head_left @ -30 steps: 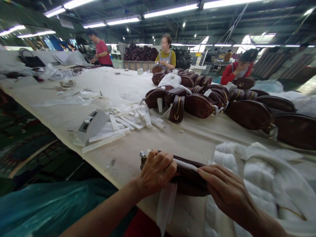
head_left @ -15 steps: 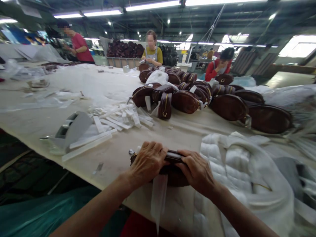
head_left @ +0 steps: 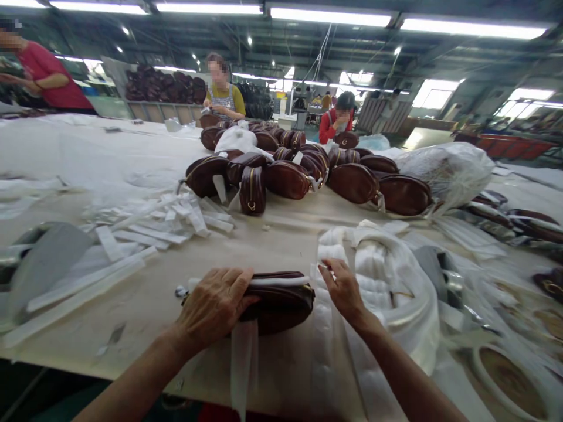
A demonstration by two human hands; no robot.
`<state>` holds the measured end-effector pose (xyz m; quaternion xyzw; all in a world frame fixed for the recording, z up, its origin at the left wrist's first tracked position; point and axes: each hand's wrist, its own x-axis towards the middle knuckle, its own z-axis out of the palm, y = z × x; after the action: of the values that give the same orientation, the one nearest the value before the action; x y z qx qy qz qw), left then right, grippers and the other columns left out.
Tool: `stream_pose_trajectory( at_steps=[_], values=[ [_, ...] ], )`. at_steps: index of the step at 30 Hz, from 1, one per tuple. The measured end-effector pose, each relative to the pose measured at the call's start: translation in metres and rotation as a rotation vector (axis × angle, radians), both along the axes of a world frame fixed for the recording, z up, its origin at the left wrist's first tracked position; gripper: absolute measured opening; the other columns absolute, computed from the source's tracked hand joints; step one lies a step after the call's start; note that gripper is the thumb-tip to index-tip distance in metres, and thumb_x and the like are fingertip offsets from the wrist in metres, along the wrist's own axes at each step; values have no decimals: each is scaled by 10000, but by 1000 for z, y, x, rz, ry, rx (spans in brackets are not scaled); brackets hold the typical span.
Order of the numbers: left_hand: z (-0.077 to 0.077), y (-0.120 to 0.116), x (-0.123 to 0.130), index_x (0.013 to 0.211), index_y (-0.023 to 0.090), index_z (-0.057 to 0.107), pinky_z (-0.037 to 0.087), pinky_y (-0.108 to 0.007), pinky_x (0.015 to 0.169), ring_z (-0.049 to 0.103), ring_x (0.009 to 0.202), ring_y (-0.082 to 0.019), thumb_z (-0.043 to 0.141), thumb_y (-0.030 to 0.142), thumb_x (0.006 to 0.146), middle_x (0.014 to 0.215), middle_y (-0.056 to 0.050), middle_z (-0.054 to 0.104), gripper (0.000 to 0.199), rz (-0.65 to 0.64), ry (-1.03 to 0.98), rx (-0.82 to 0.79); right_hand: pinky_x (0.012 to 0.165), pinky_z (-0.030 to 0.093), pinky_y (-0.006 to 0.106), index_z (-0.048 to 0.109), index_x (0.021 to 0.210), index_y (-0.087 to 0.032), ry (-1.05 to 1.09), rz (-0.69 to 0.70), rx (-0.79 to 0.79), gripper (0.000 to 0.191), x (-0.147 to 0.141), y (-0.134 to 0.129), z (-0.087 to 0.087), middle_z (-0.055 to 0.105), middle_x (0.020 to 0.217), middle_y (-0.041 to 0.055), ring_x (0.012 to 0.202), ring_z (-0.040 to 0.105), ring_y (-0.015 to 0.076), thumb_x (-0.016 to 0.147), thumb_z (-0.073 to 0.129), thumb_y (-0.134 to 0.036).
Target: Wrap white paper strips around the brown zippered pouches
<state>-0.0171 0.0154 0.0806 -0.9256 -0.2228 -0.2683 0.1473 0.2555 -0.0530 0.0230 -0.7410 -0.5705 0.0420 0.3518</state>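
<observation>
There are 1 L hand (head_left: 216, 302), 1 R hand (head_left: 345, 291), 1 brown bag (head_left: 281, 310) at L hand, 3 co-workers (head_left: 223, 97) around tbl (head_left: 275, 246), 2 grey tape dispensers (head_left: 55, 272), many white strips (head_left: 147, 234), exact no. unclear

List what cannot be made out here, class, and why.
All in the head view:
- Left end of the bag: hidden by the left hand.
- Part of the grey dispenser: cut off by the left edge.
- Contents of the plastic wrap: blurred by its creases.
- Anything in the right hand: too small.
</observation>
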Motion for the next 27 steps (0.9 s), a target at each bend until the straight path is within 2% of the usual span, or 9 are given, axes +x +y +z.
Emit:
stream_pose_trajectory(
  at_steps=[3,6,9,15,18,20,24,27],
  values=[
    [2,-2,1,1081,114,518,446,-335,671,563,741,-219,390,330,961,870,-88,618,278,11,4,-4,844,421,417,610,797,-170,-36,-50,-98,124,17,2,-22,632,889,128,893,563,254,834,517,-244],
    [2,-2,2,1081,118,517,445,-336,679,566,754,-221,389,332,962,877,-88,617,276,9,-5,-11,815,401,380,553,605,-197,-32,-59,-168,206,19,5,-32,621,797,102,867,552,246,808,537,-226],
    [1,-2,0,1075,108,515,443,-339,672,562,747,-223,358,346,970,870,-88,614,303,10,-11,-7,745,400,325,520,556,-205,30,-74,-210,271,24,12,-31,609,742,71,796,554,211,821,510,-261],
    [-1,-2,-1,1074,112,519,440,-337,655,559,730,-218,411,331,955,857,-80,613,271,12,-25,-30,581,368,280,574,595,-199,283,-78,-219,427,50,18,-16,519,560,5,591,489,159,792,459,-560],
    [0,-2,-1,1064,122,523,441,-335,660,559,731,-214,452,328,940,857,-73,614,251,13,-38,-48,590,377,281,609,696,-180,419,-77,-159,492,42,14,-7,511,577,-3,601,480,155,750,464,-646],
    [0,-1,-1,1060,122,524,441,-335,664,559,733,-213,458,330,938,859,-72,614,250,11,-36,-54,619,394,277,624,743,-173,525,-38,-138,487,27,10,-2,548,623,0,632,493,150,732,501,-644],
    [0,-1,-1,1070,113,520,439,-341,668,559,744,-219,440,334,943,870,-82,612,267,15,-25,-61,609,404,274,620,636,-165,760,74,-226,371,0,7,1,593,601,3,603,511,138,559,696,-520],
    [0,-2,-2,1068,110,518,434,-341,658,553,734,-219,394,343,958,864,-86,610,286,13,-22,-60,524,364,249,609,610,-157,896,55,-302,321,-7,14,-2,559,533,-15,505,463,100,485,726,-429]
  ],
)
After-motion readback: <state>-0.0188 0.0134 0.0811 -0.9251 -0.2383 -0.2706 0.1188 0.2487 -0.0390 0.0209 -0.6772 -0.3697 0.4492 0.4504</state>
